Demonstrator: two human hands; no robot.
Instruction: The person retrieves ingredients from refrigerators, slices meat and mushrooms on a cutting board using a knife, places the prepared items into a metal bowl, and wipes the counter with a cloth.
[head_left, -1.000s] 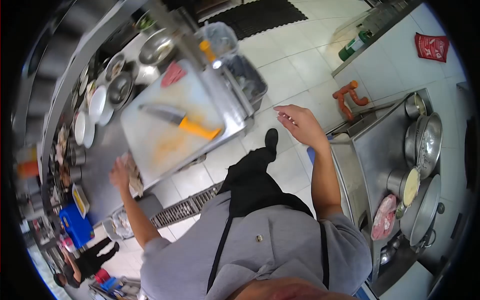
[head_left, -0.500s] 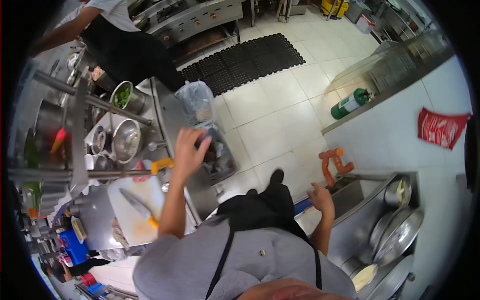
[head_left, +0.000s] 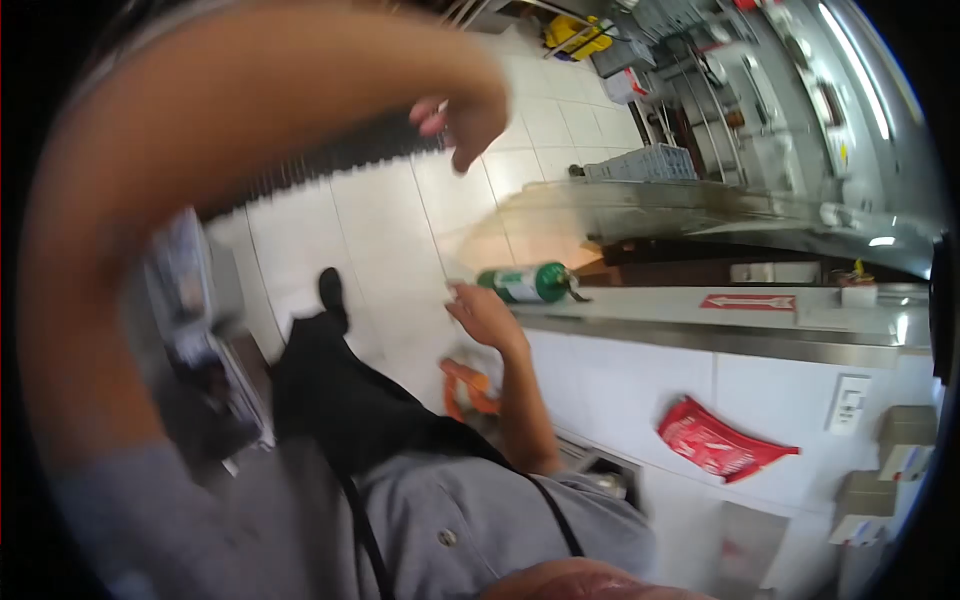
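My left arm reaches large and blurred across the upper left, and my left hand (head_left: 472,122) hangs bent at the wrist over the floor. Its loosely curled fingers are apart, with nothing visible in them. Lower down, my right hand (head_left: 485,315) is in the air with its fingers loosely spread and empty. In the view it lies beside a green cylinder (head_left: 525,283) that rests at the end of a ledge. Below this hand is an orange pipe (head_left: 468,385), partly hidden by my forearm.
A steel-edged counter (head_left: 700,340) runs right above a white tiled wall. A red packet (head_left: 715,440) is on that wall, near a socket plate (head_left: 849,404). Bins (head_left: 205,290) stand at left beside a black mat (head_left: 330,165). A grey crate (head_left: 640,163) sits farther back.
The view has swung to the right; the cutting board, knife, pans and the other person have left it. My left arm has risen close to the camera. The counter and shelves at right have come into view.
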